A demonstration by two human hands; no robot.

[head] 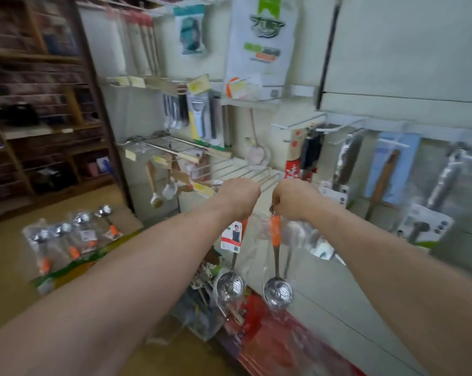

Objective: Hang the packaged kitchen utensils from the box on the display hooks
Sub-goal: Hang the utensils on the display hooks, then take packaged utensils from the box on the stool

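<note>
Both arms reach forward to the display wall. My right hand (294, 198) pinches the top of a clear-bagged slotted ladle (277, 290) with an orange grip, which hangs straight down below it. My left hand (239, 195) is curled at the top of a second packaged slotted ladle (229, 286) with a white label card; its fingers are turned away from the camera. Both hands are just in front of a row of white wire hooks (245, 172). At the lower left, an open cardboard box (77, 256) on the floor holds several more bagged ladles (66, 234).
Peelers (199, 118) and brushes (155, 185) hang on hooks to the left, packaged knives and ladles (443, 180) to the right. A red package (273, 337) and loose wares lie on the floor under the wall. Wooden shelving (39, 131) stands at far left.
</note>
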